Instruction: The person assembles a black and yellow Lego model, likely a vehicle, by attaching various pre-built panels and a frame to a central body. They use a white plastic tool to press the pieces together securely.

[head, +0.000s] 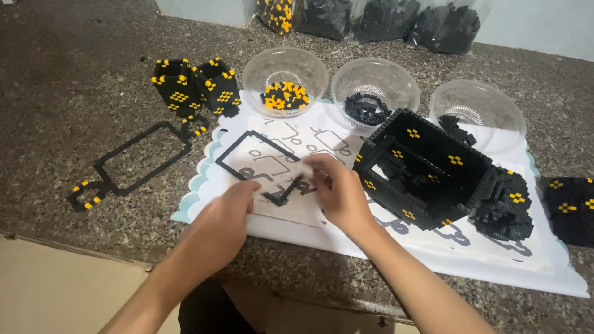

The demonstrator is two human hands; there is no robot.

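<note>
Thin black brick frame (258, 166), on instruction sheet (396, 238): left hand (218, 224) pinches its 6 o'clock corner, right hand (337, 188) grips beside; advisable to press flat, evenly.

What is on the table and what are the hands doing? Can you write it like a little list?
Left hand: pinches the near edge of a thin black brick frame
Right hand: fingers on the frame's near corner
Under the frame: printed instruction sheet
Right of the hands: big black-and-yellow brick box
Bowls: yellow-and-black bricks, black bricks, few black bricks
Left side: second flat frame, two small towers
Surface: speckled stone counter
</note>
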